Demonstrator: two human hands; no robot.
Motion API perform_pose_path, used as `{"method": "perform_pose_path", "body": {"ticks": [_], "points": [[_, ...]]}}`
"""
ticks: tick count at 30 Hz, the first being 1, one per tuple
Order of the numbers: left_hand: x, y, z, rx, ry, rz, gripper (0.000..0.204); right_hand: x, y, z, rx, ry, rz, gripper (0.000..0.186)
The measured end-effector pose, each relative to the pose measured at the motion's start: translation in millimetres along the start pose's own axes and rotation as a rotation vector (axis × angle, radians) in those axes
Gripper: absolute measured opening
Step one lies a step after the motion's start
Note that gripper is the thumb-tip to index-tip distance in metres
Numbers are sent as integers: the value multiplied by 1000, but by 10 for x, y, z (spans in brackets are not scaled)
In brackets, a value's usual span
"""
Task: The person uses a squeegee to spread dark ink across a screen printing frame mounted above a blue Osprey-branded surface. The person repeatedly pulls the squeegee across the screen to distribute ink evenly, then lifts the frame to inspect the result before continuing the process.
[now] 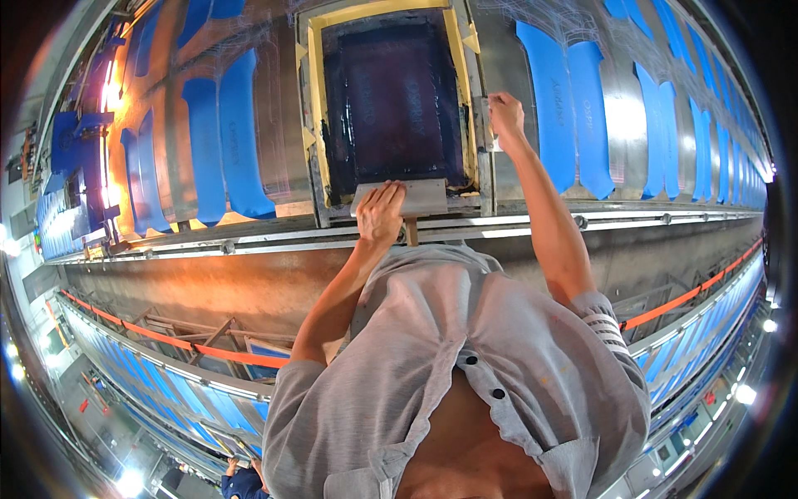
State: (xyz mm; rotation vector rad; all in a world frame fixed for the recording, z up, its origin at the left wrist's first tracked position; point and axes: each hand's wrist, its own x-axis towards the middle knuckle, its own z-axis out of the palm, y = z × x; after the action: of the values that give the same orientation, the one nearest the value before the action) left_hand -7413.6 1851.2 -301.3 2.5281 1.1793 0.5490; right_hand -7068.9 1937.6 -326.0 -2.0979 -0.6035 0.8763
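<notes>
A screen-printing frame (488, 175) with yellow tape along its inner edges lies in front of me on the long table. Its dark mesh (395, 100) has wet-looking dark ink at the borders. Across the frame's near end sits a wide, pale squeegee (426, 198). My left hand (381, 214) grips the squeegee's left part, fingers laid over its top and the thumb hidden. My right hand (506, 121) is closed in a fist around a handle on the right side of the frame; its fingers hide most of the handle.
Blue fabric pieces (549, 104) lie in pairs along the metal table, with more pairs (223, 137) left of the frame. A rail (532, 223) runs along the near table edge. Behind me are an orange strip (183, 339), another table of blue pieces, and another person (245, 481).
</notes>
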Motion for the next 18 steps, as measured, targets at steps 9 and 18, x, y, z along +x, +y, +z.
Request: {"method": "perform_pose_path", "body": {"ticks": [9,18], "points": [[1642,-912,234,46,106,46,54,-204,-174,-82,35,-37,122,25],[3095,-1274,-138,21,-132,-178,31,-249,-356,-124,68,-65,244,37]]}}
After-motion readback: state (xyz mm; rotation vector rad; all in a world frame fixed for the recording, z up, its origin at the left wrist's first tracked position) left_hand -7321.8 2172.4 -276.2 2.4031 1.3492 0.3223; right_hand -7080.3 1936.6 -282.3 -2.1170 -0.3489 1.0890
